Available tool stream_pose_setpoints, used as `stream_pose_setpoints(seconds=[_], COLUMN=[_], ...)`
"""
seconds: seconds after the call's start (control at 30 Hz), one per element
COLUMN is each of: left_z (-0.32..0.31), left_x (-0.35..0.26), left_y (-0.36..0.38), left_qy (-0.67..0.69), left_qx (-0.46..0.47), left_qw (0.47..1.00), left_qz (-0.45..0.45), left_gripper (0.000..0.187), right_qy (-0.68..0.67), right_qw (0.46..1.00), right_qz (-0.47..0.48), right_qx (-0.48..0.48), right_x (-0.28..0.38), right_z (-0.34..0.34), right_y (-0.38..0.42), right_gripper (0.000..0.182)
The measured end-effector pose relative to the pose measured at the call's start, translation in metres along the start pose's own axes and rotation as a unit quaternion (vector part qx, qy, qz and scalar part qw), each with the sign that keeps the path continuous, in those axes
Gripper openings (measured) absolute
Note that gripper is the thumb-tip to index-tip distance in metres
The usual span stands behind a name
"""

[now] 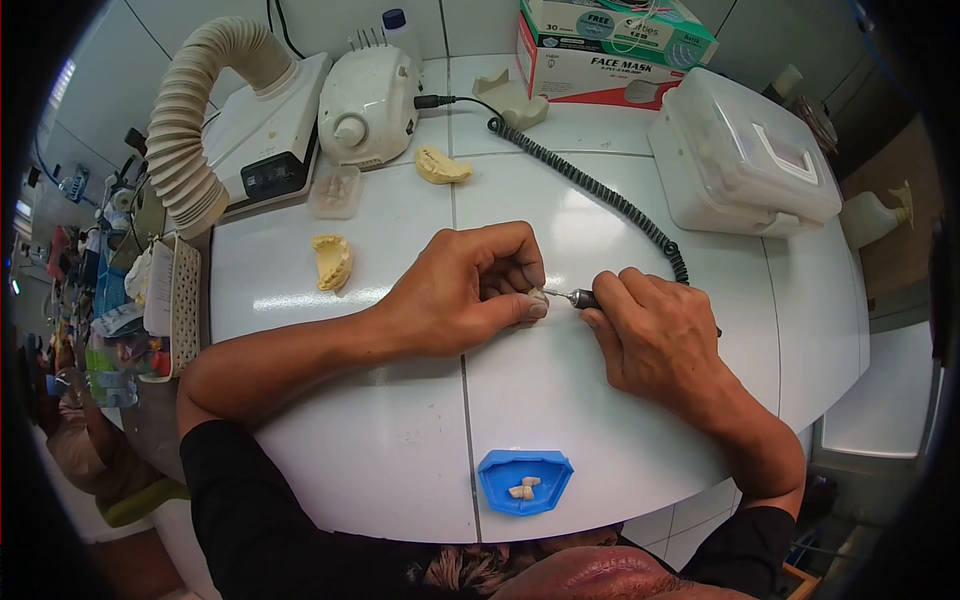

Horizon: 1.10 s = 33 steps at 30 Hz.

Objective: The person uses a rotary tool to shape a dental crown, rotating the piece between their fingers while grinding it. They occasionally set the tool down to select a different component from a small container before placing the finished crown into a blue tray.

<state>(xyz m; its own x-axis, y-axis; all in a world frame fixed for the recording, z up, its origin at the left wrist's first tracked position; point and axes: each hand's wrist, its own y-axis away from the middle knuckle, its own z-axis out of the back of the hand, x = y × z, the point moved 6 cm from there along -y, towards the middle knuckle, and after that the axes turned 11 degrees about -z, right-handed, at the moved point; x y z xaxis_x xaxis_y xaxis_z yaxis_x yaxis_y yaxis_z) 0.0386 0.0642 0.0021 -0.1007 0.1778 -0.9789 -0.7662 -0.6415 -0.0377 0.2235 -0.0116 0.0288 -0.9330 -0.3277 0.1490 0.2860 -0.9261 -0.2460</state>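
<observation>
Near the middle of the white table, my left hand [470,285] pinches a small pale piece [539,296] between thumb and fingers; much of the piece is covered. My right hand [655,335] is closed around a dark rotary handpiece [587,299]. Its thin metal bit [560,295] points left and reaches the piece; whether they touch cannot be made out. A coiled black cord [600,188] runs toward the white control unit [370,105]. Closer to my body, a blue tray [490,487] holds several small tooth-coloured pieces [524,489].
Two yellow dental casts [332,262] [441,166] lie at the left and back, by a small clear box [335,192]. Behind stand a ribbed hose [178,130] on its white unit [270,140], mask boxes [610,75] and a lidded white case [745,155]. A basket [186,300] borders the left edge.
</observation>
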Motion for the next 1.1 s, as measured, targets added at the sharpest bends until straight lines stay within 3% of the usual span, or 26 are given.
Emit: stream_pose_setpoints(seconds=[1.1], left_z=[0.0003], left_x=[0.0001], left_y=[0.0010], left_qy=[-0.008], left_qx=[-0.013], left_qw=[1.000], left_qz=[-0.019], left_gripper=[0.018], right_qy=[-0.001], right_qw=[1.000], right_qz=[0.027], right_qx=[0.000], right_x=[0.0015], right_z=[0.0007], right_y=[-0.0018], right_gripper=[0.024])
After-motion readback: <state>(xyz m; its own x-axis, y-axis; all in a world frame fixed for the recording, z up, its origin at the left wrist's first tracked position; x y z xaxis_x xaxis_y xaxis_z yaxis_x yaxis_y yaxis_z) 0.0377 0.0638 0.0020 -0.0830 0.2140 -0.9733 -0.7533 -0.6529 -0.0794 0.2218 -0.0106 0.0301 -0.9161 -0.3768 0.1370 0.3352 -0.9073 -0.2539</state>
